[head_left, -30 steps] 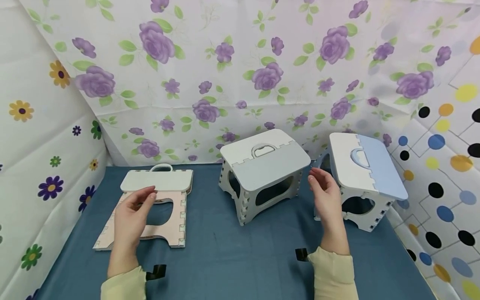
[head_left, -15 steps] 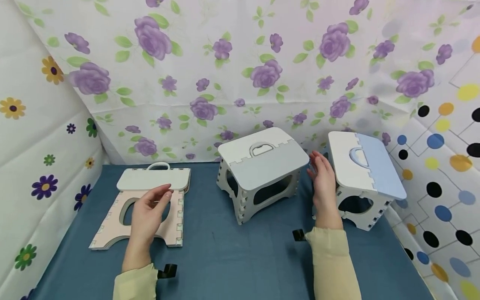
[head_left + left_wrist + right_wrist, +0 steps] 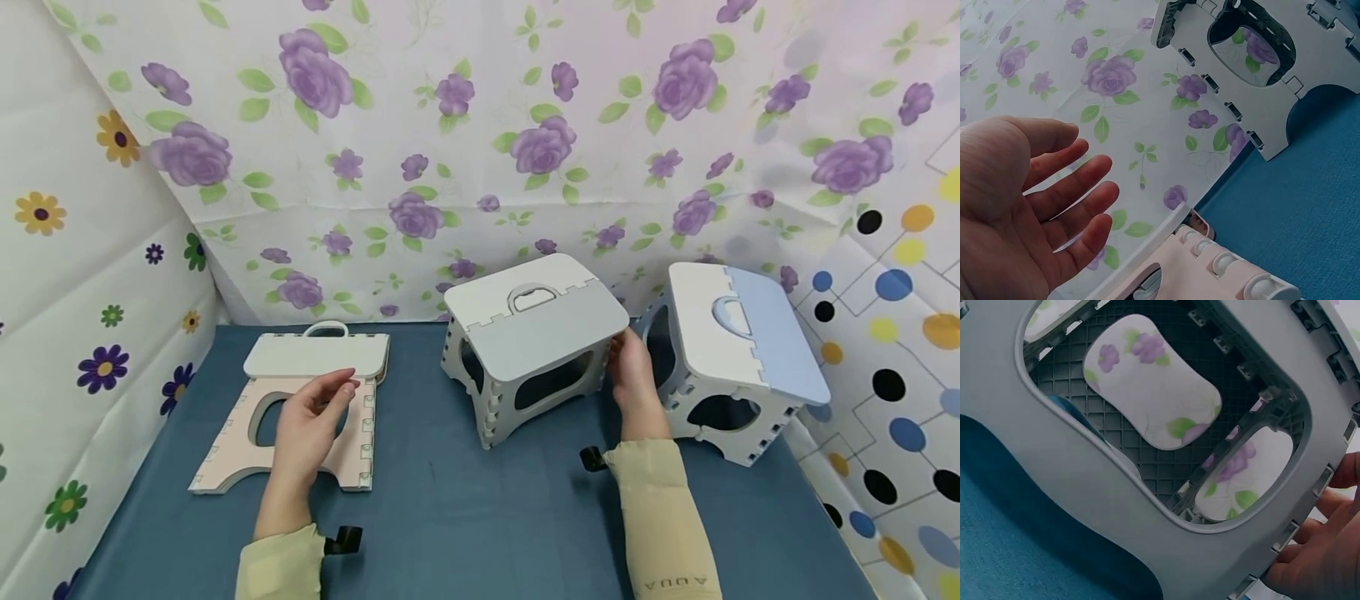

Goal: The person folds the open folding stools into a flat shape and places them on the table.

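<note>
A folding step stool (image 3: 536,354) with a half white, half grey top stands unfolded in the middle of the table. My right hand (image 3: 633,375) is at its right end, just under the top's corner. In the right wrist view, the fingers (image 3: 1307,553) reach the hinged edge of the stool's grey side panel (image 3: 1229,556). A pink and white step stool (image 3: 352,450) lies folded flat at the left, its loop handle toward the back. Over it hovers my left hand (image 3: 311,421), fingers loosely bent and nothing in them, as the left wrist view also shows.
Close to my right hand, a white and blue folding stool (image 3: 750,333) stands unfolded at the right. Blue cloth (image 3: 465,525) covers the table. A flowered curtain (image 3: 480,158) hangs behind, and patterned sheets enclose both sides.
My right hand has moved from the gap between the two standing stools in to the grey stool's right end. My left hand has drifted right over the folded stool. The stools stay put.
</note>
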`<state>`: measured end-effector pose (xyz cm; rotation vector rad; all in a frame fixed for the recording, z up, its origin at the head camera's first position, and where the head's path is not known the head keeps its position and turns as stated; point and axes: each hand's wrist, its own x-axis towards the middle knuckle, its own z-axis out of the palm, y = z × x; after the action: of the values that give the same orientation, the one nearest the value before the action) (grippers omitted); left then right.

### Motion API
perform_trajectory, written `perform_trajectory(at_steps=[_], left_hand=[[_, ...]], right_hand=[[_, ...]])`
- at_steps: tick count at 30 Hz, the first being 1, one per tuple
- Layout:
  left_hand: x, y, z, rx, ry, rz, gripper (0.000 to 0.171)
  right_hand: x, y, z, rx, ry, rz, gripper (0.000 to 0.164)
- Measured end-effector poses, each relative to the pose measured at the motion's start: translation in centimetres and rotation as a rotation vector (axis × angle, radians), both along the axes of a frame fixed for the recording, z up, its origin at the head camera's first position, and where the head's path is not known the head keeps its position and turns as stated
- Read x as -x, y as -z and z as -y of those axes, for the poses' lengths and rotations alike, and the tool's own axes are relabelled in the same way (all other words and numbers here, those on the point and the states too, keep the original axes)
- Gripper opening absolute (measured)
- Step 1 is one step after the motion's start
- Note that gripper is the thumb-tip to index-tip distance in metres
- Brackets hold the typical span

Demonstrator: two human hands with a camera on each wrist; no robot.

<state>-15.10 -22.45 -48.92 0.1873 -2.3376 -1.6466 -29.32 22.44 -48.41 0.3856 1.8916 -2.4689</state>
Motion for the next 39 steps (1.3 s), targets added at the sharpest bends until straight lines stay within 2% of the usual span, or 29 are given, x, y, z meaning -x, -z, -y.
perform_trajectory(at_steps=[7,12,18,24,31,39], left_hand=[[0.1,0.2,-0.3,-0.002,0.013,0.01,0.034],[0.3,0.5,-0.4,0.01,0.029,0.0,0.036],[0.4,0.7,-0.9,0.04,0.072,0.013,0.037],[0.5,0.7,-1.3,0.064,0.101,0.024,0.04],[0.8,0.7,-2.0,0.052,0.198,0.03,0.043],[1.2,1.3,-4.4,0.051,0.366,0.096,0.062]], right_hand=[[-0.7,0.0,0.2,-0.055,-0.005,-0.041,0.036],[-1.4,0.0,0.5,-0.082,-0.013,-0.024,0.034],[-2.5,0.5,1.1,-0.065,0.032,-0.008,0.036],[-4.3,0.5,1.7,-0.041,0.009,0.0,0.051],[-5.8,0.9,2.4,-0.032,0.041,-0.047,0.042],[-6.8,1.6,3.5,-0.011,0.161,-0.081,0.036]])
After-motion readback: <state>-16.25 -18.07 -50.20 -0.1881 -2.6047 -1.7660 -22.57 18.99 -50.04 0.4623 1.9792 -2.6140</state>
